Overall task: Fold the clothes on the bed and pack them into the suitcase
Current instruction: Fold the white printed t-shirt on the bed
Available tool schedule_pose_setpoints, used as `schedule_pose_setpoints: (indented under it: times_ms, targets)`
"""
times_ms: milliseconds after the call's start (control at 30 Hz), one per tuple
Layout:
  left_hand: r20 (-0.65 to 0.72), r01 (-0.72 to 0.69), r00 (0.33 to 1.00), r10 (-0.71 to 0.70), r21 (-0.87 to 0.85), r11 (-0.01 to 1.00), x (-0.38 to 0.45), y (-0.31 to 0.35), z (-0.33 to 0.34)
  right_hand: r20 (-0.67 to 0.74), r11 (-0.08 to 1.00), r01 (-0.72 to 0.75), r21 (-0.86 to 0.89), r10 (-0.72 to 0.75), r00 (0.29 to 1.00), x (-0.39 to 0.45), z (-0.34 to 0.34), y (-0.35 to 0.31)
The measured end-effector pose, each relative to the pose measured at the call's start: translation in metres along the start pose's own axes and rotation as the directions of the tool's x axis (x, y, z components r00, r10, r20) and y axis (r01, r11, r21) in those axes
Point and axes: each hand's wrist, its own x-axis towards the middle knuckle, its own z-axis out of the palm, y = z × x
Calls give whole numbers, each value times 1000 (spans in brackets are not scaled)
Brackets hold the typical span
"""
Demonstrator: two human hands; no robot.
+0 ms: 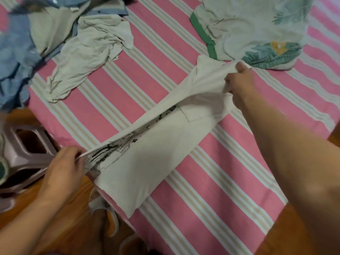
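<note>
A white T-shirt with a black print lies lengthwise on the pink striped bed, partly folded. My left hand pinches its lifted edge at the near end, by the bed's corner. My right hand grips the same edge at the far end, holding that long side stretched taut above the rest of the shirt. A crumpled pale grey garment lies at the back left, beside blue clothing. A leaf-print garment with green trim lies at the back right. No suitcase is in view.
A purple plastic stool stands on the wooden floor left of the bed corner. Shoes lie on the floor below the bed's near edge.
</note>
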Motion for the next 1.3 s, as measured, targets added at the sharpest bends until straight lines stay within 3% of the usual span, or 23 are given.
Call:
schedule_pose_setpoints:
  times_ms: [233,367,433,700,933,1067,1167,1233,1300]
  targets:
    - [204,-108,971,121,-74,991,-66,13,48,-3,971,-66,-232,67,998,-33,-57,52]
    - [276,-92,955,113,-88,992,-84,7,115,-17,852,-142,-504,154,988,-22,-58,106]
    - [314,-94,943,106,-54,994,-85,2,132,-2,812,-111,-573,133,991,-11,-53,127]
    - [342,-291,899,274,-2,957,-108,27,88,-95,869,-55,-492,9,995,-9,-67,119]
    - [513,-319,837,191,173,932,-118,29,107,-69,859,-43,-510,9,998,-25,-77,135]
    - [558,-312,821,121,262,913,-123,32,117,-34,778,-93,-621,92,995,-31,-74,145]
    - [664,-357,735,139,205,911,-124,43,115,-55,748,-127,-652,121,991,-35,-70,147]
    - [659,-440,717,227,175,881,-116,46,105,-184,722,-145,-676,25,983,-45,-60,143]
    - [510,-541,771,382,208,815,-98,36,98,-122,633,42,-773,-213,969,-60,-44,139]
